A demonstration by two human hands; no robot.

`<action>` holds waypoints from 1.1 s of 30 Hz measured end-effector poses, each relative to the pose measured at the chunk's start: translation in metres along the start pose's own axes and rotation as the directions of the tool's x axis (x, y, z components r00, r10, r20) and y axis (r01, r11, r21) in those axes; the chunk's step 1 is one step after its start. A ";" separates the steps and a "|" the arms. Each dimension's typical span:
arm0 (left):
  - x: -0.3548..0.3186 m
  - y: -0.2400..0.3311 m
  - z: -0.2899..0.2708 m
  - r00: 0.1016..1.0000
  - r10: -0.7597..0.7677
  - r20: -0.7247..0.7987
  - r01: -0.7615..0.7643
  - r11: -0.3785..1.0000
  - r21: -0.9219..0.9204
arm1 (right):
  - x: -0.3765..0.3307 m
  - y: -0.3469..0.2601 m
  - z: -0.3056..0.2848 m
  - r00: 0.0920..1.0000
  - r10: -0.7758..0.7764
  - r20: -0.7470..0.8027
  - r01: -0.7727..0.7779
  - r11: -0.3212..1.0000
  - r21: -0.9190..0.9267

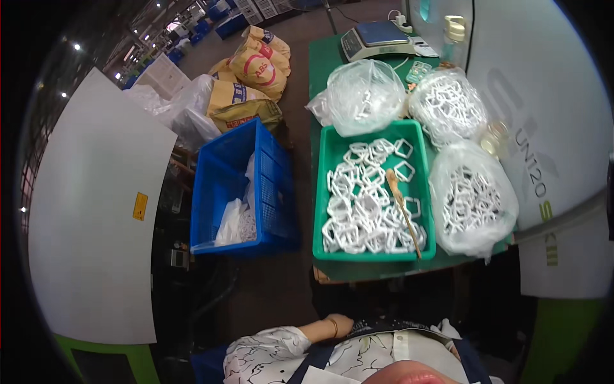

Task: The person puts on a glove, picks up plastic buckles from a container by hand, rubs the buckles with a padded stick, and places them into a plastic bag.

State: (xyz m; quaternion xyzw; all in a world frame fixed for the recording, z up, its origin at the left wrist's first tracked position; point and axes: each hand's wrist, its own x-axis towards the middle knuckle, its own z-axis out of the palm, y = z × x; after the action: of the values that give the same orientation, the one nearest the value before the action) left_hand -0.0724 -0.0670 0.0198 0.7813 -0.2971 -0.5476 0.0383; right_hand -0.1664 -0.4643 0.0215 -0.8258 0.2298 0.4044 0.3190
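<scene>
Setting: factory floor with a green tabletop point(318, 96) running away from the person, pale machine panels on both sides and dim aisle lights at upper left.
Left hand: the left hand point(338, 325) sits low in the view, close against the body by the patterned shirt, a thin band on the wrist; the fingers curl inward, but whether they grip anything cannot be told.
Right hand: out of sight in this view.
Nearest thing: a green tray point(324, 192) stands on the tabletop just ahead of the hand and apart from it, near the front edge.
Tray contents: white plastic frame parts point(358, 211) lie heaped and tangled in the tray, thickest toward the near-left corner.
Tool: a long wooden stick point(403, 214) rests on top of the parts, slanting from the tray's middle down to its near-right corner.
Bags: three clear plastic bags hold more of the white parts: one bag point(474, 200) touches the tray's right side, a second point(448, 105) sits behind it, and a third point(361, 96) rests at the tray's far-left end.
Far end: a flat weighing scale point(377, 38) stands at the far end of the tabletop.
Floor: a blue crate point(220, 185) sits on the floor to the left of the tabletop with white material inside; behind it lie yellow sacks point(256, 70).
</scene>
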 end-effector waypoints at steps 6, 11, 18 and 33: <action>-0.119 0.082 -0.171 0.630 0.565 -0.533 -0.694 0.718 -0.059 | -0.072 -0.069 -0.120 0.420 -0.876 -0.237 0.842 0.474 -0.257; -0.261 0.177 -0.233 -0.346 0.582 -0.735 -0.673 0.392 0.627 | -0.290 -0.172 -0.207 -0.149 -0.881 -0.448 0.953 -0.007 -0.303; -0.322 0.193 -0.202 -0.501 0.574 -0.648 -0.499 0.419 0.758 | -0.308 -0.157 -0.209 -0.311 -0.922 -0.228 0.846 -0.160 -0.508; -0.449 0.241 -0.216 -0.736 0.606 -0.302 -0.025 0.422 0.906 | -0.418 -0.207 -0.264 -0.729 -0.683 0.045 0.218 -0.294 -0.930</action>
State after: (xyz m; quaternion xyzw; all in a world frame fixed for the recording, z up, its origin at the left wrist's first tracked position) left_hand -0.0851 -0.0949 0.5728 0.5302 -0.5587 0.5151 0.3761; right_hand -0.1336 -0.4586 0.5570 -0.6993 -0.4965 -0.5042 0.1011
